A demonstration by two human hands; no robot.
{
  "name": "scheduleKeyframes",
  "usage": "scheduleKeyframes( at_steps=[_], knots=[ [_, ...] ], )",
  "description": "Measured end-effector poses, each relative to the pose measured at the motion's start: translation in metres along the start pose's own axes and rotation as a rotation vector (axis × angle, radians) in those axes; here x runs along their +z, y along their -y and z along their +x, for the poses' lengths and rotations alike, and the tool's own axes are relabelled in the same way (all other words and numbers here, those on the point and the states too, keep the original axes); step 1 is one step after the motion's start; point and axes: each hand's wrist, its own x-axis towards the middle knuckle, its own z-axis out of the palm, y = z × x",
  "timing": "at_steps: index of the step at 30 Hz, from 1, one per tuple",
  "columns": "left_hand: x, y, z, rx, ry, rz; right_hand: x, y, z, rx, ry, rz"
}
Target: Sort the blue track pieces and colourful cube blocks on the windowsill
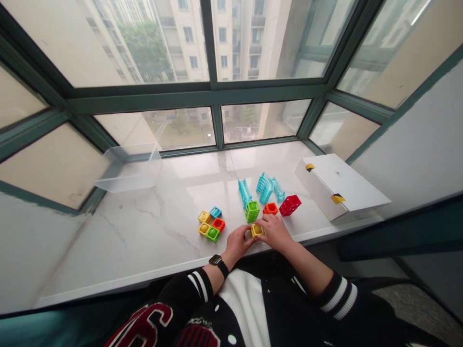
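Note:
Between my two hands is a yellow toy block [257,230] with a round opening, near the sill's front edge. My left hand [238,242] grips its left side, and my right hand [275,232] has its fingers on the right side and top. Just behind the block stands a green block [252,211]. An orange-red block [270,208] sits beyond my right fingers, partly covered by them. To its right a taller red block [290,205] leans at an angle. Left of my hands lies a cluster of small blocks, including a yellow one [204,216], a blue one [216,212] and a green one [213,234].
Clear blue track pieces [265,188] lie behind the blocks. A transparent plastic bin [133,180] stands at the back left of the white marble sill [152,231]. On the right is a white box [340,185] with yellow-black tabs. Window frames [195,102] enclose the sill.

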Motion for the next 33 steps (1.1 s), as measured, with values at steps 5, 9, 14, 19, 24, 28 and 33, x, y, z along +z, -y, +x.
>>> scheduleKeyframes(
  at_steps=[5, 9, 14, 19, 24, 28, 33],
  knots=[
    [0.001, 0.0009, -0.0003, 0.016, 0.005, 0.021, -0.0006, 0.0, 0.0, -0.013, 0.009, -0.007],
    [0.0016, -0.0002, -0.0002, 0.026, -0.005, 0.025, -0.0024, 0.0007, 0.0002, 0.014, 0.038, -0.015],
    [0.0022, -0.0005, -0.0002, 0.034, -0.025, 0.021, -0.0033, 0.0016, 0.0009, 0.031, 0.06, -0.015],
    [0.0014, -0.0001, -0.0011, 0.05, -0.027, 0.019, -0.0021, 0.0004, 0.0007, 0.036, 0.058, -0.005],
    [0.0004, -0.0006, -0.0024, 0.077, -0.028, 0.031, -0.0016, -0.0004, -0.0001, 0.044, 0.057, 0.007],
    [0.0004, 0.0004, -0.0016, 0.063, -0.017, 0.022, -0.001, -0.0009, 0.0, 0.039, 0.059, 0.003],
    [0.001, 0.004, -0.0002, 0.046, -0.01, 0.006, -0.0004, -0.0017, 0.0008, 0.029, 0.057, -0.006]
  ],
)
